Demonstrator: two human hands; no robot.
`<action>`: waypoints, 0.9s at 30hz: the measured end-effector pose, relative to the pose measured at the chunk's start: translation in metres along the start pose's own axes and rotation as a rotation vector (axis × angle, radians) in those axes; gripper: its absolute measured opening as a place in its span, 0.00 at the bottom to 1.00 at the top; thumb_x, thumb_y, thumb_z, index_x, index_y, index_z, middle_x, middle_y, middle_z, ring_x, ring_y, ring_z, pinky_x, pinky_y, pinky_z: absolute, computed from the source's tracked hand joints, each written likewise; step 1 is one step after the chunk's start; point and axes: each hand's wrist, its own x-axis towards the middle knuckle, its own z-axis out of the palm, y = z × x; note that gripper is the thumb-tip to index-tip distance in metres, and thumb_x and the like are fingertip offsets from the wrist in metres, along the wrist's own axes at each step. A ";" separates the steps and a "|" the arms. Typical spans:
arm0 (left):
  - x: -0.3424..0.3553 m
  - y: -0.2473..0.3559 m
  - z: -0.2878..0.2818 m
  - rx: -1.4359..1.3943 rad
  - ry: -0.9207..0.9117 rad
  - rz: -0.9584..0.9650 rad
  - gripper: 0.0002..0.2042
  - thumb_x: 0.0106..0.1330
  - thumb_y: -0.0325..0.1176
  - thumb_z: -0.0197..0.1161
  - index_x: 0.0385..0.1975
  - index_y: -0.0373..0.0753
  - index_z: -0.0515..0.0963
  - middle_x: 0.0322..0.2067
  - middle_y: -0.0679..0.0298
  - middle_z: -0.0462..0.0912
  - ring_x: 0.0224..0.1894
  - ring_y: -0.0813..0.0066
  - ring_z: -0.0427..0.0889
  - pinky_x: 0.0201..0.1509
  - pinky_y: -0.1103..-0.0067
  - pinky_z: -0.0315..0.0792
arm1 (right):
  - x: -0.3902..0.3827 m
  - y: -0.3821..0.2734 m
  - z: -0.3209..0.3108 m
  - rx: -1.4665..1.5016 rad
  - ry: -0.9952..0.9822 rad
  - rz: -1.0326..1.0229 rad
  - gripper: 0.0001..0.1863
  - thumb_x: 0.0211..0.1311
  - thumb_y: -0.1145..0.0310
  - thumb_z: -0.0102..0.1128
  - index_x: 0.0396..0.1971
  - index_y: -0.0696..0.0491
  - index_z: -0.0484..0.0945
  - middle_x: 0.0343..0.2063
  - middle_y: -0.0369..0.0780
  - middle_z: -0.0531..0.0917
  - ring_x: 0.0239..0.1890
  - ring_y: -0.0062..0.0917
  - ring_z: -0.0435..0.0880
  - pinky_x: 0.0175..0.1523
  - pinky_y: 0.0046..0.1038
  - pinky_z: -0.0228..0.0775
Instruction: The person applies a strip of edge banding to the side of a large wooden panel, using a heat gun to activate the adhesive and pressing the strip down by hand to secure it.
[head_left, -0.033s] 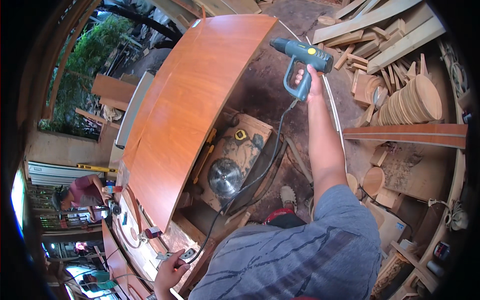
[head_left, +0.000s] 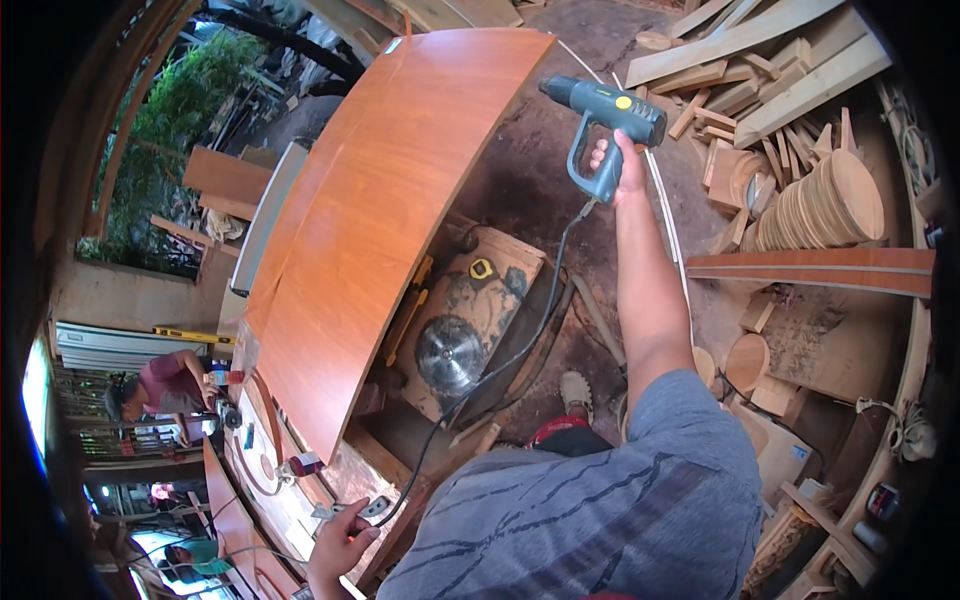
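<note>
My right hand point(head_left: 620, 160) grips a dark teal heat gun point(head_left: 600, 120) by its handle, held out over the floor beside a large orange wood veneer panel point(head_left: 410, 180). A dark cord point(head_left: 541, 325) runs from the gun down toward my left hand point(head_left: 345, 540), whose index finger and thumb are apart at a small grey socket strip point(head_left: 372, 508) on the workbench edge. Below the panel's right edge, a circular saw blade point(head_left: 450, 350) sits on a worn board point(head_left: 500, 260) with a yellow tape measure point(head_left: 482, 270).
Wood offcuts point(head_left: 720, 90), a stack of round discs point(head_left: 815, 205) and a long plank point(head_left: 810, 268) lie to the right. A co-worker point(head_left: 160, 385) leans over the bench at far left, near a bottle point(head_left: 225, 377) and yellow level point(head_left: 195, 335). My shoe point(head_left: 575, 390) is on the floor.
</note>
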 end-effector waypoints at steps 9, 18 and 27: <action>0.000 -0.010 0.002 -0.043 -0.007 0.005 0.28 0.60 0.31 0.68 0.61 0.32 0.70 0.27 0.62 0.83 0.31 0.78 0.81 0.37 0.80 0.73 | -0.026 0.007 0.007 -0.009 -0.006 0.022 0.14 0.64 0.56 0.60 0.32 0.51 0.71 0.24 0.37 0.75 0.25 0.24 0.76 0.30 0.27 0.72; -0.003 -0.009 0.002 0.010 -0.014 -0.012 0.27 0.61 0.29 0.67 0.61 0.33 0.69 0.27 0.61 0.82 0.29 0.76 0.81 0.37 0.78 0.73 | -0.047 0.021 0.007 -0.009 -0.014 0.056 0.14 0.64 0.56 0.60 0.33 0.50 0.70 0.25 0.37 0.75 0.25 0.24 0.75 0.30 0.27 0.70; -0.006 -0.015 0.002 0.023 -0.012 -0.006 0.28 0.61 0.31 0.67 0.61 0.34 0.69 0.27 0.61 0.83 0.29 0.75 0.81 0.36 0.78 0.73 | -0.072 0.033 0.006 -0.018 -0.036 0.092 0.14 0.65 0.55 0.59 0.35 0.50 0.70 0.25 0.36 0.75 0.26 0.23 0.74 0.29 0.26 0.70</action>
